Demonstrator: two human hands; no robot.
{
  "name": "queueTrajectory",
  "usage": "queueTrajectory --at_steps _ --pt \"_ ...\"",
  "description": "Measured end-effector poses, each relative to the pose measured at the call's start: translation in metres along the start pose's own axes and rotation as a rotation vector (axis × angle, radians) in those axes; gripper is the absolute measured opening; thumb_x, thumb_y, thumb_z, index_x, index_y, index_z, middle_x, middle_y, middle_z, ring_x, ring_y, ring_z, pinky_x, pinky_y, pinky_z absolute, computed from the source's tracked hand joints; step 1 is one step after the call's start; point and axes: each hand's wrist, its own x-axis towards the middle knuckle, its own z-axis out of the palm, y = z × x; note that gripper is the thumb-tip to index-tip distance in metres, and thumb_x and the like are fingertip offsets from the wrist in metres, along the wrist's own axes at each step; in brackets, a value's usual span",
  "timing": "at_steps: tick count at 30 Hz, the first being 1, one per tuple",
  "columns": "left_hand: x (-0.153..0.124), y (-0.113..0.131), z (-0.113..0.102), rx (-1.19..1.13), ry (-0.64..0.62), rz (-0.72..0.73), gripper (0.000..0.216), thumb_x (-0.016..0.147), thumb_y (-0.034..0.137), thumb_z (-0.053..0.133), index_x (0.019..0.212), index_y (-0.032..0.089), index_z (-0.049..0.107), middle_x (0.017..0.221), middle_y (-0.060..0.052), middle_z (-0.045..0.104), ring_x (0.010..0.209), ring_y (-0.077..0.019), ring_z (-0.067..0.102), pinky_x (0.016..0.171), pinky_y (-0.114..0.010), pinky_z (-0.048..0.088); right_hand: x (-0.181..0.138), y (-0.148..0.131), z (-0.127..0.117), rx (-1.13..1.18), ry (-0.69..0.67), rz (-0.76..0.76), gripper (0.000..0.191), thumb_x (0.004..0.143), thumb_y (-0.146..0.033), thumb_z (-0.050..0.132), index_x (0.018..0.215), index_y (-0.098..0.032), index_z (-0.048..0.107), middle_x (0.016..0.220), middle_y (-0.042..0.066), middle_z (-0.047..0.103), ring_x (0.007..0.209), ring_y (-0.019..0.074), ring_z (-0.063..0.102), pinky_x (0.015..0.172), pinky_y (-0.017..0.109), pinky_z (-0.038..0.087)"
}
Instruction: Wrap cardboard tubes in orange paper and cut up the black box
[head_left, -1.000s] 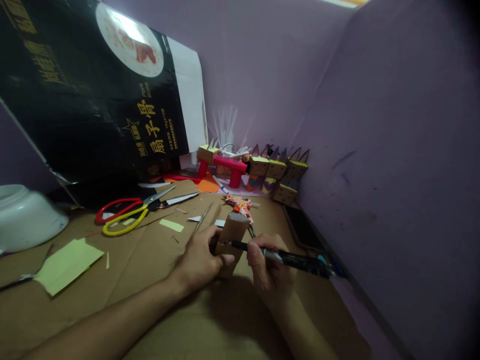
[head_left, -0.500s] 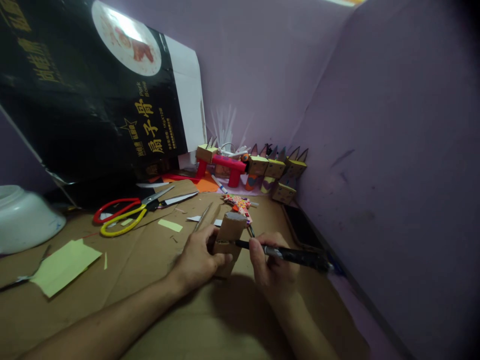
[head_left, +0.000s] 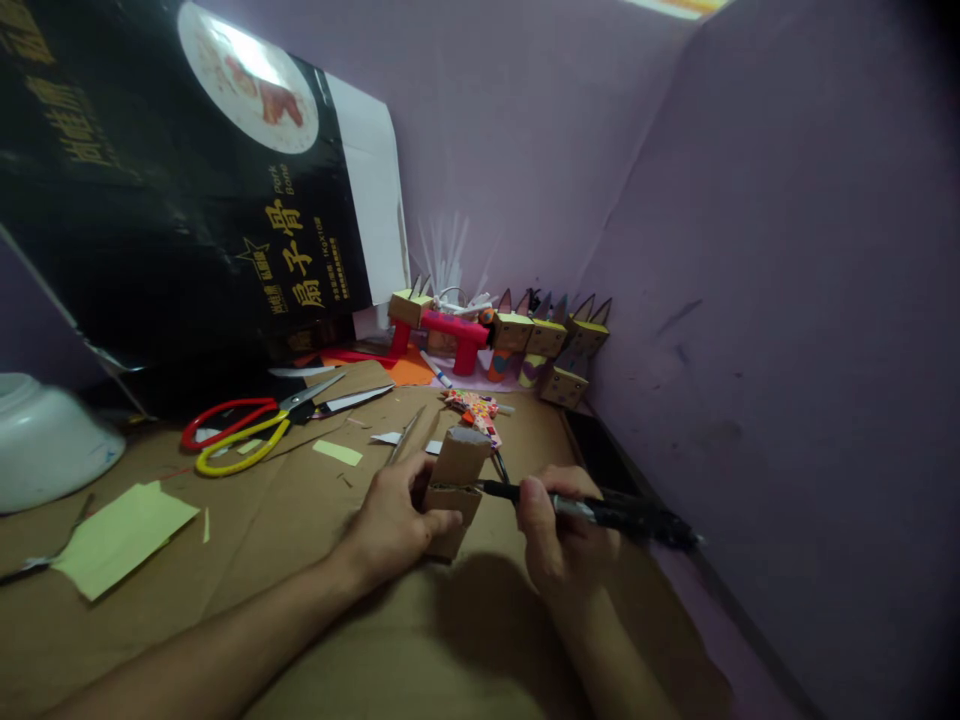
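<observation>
My left hand [head_left: 401,515] is closed around a small folded cardboard piece [head_left: 461,458], held tilted over the cardboard-covered table. A slit or fold line runs across the middle of this piece. In my right hand [head_left: 566,530] is a black pen-like tool [head_left: 615,512] with a grey band, gripped between thumb and fingers. Its thin tip points left and meets, or nearly meets, the piece's right edge at the slit. Whether the tip is inside the slit I cannot tell.
Red-and-yellow scissors [head_left: 240,430], yellow-green paper [head_left: 127,540] and a white jar [head_left: 52,440] lie to the left. Behind are a patterned paper shape [head_left: 476,408], cardboard animal figures [head_left: 514,332] and a large black box [head_left: 202,220]. A dark phone-like slab [head_left: 596,450] lies by the right wall.
My right hand and the pen-like tool have shifted right, drawing the tip from across the cardboard piece's face to its right edge. My left hand keeps its hold.
</observation>
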Motion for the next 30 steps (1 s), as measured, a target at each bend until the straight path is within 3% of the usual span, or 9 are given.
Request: queueTrajectory --at_steps 4,11,24,30 --pt "0.0 0.001 0.0 0.017 0.006 0.017 0.033 0.057 0.016 0.064 0.089 0.015 0.057 0.084 -0.005 0.067 0.081 -0.021 0.061 0.07 -0.03 0.046 -0.003 -0.007 0.007 0.024 -0.125 -0.056 0.008 0.084 -0.017 0.055 0.077 -0.021 0.055 0.06 -0.003 0.056 0.049 0.0114 0.054 0.047 0.022 0.042" --pt "0.001 0.001 0.0 0.049 0.027 0.015 0.028 0.056 0.017 0.066 0.083 0.017 0.057 0.08 -0.004 0.067 0.076 -0.0205 0.061 0.066 -0.028 0.046 -0.001 -0.007 0.01 0.01 -0.167 -0.093 0.005 0.083 -0.018 0.057 0.079 -0.021 0.057 0.065 -0.002 0.062 0.055 0.0121 0.059 0.051 0.023 0.046" --pt "0.0 0.001 -0.003 0.025 0.015 -0.014 0.04 0.056 0.016 0.066 0.096 0.015 0.058 0.092 -0.007 0.068 0.087 -0.0233 0.062 0.077 -0.032 0.047 0.008 0.005 -0.003 -0.145 0.039 -0.046 0.016 0.083 -0.017 0.056 0.067 -0.02 0.053 0.052 -0.006 0.048 0.04 0.0082 0.046 0.038 0.019 0.034" --pt "0.001 -0.001 -0.002 0.027 0.01 0.0 0.038 0.057 0.018 0.066 0.094 0.015 0.058 0.091 -0.007 0.067 0.084 -0.0226 0.061 0.075 -0.032 0.047 0.002 -0.005 0.003 0.028 -0.039 0.01 0.011 0.084 -0.018 0.054 0.073 -0.02 0.055 0.055 -0.004 0.053 0.042 0.0093 0.049 0.041 0.021 0.038"
